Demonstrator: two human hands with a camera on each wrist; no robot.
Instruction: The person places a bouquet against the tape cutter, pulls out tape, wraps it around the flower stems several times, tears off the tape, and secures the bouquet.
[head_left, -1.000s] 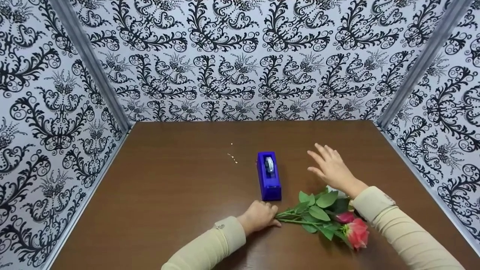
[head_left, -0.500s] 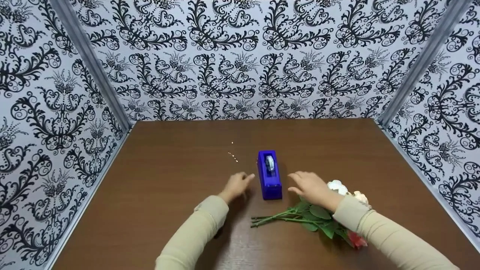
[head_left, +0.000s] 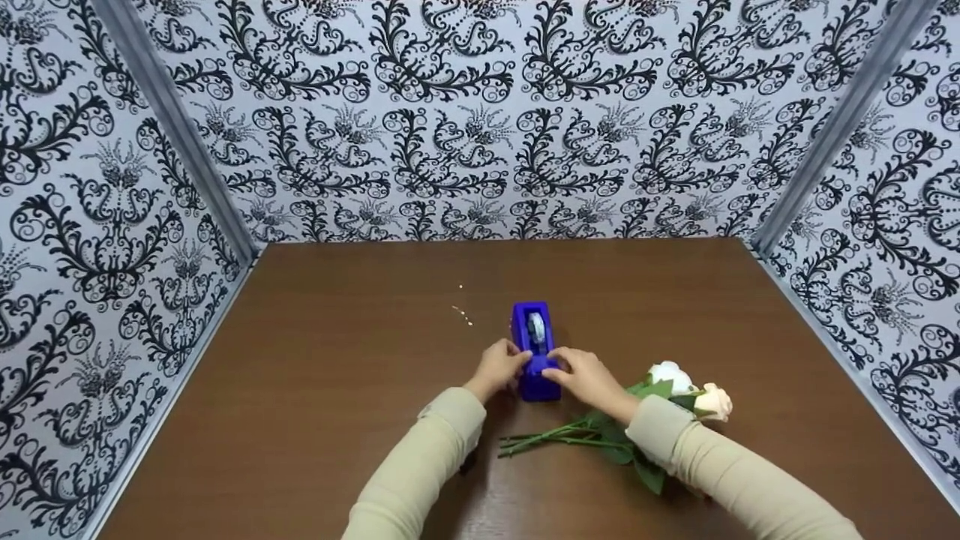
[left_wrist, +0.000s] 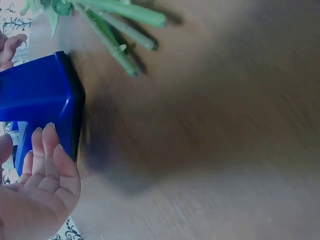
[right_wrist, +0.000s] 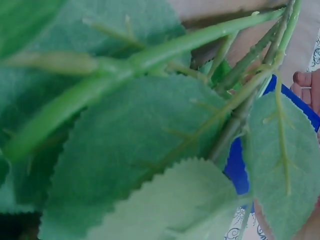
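Observation:
A blue tape dispenser (head_left: 535, 386) with a clear tape roll (head_left: 535, 330) stands mid-table. My left hand (head_left: 498, 368) is at its left side, the thumb over the top near the front. In the left wrist view, the bent fingers of that left hand (left_wrist: 42, 185) lie against the dispenser (left_wrist: 37, 90). From the right, my right hand (head_left: 589, 380) brings thumb and index finger to the dispenser's top front. What lies between those fingertips is too small to tell. Artificial roses with green stems (head_left: 544, 439) lie under and beside the right forearm.
A white rose (head_left: 670, 375) and a cream rose (head_left: 713, 402) show past the right cuff. Leaves (right_wrist: 130, 140) fill most of the right wrist view. Small bright specks (head_left: 463, 313) dot the brown table (head_left: 337, 375). Patterned walls (head_left: 480, 150) enclose the back and sides.
My left hand has left the flower stems and moved up to the dispenser's left side. My right hand has come left and down to its top front. The dispenser stays in place.

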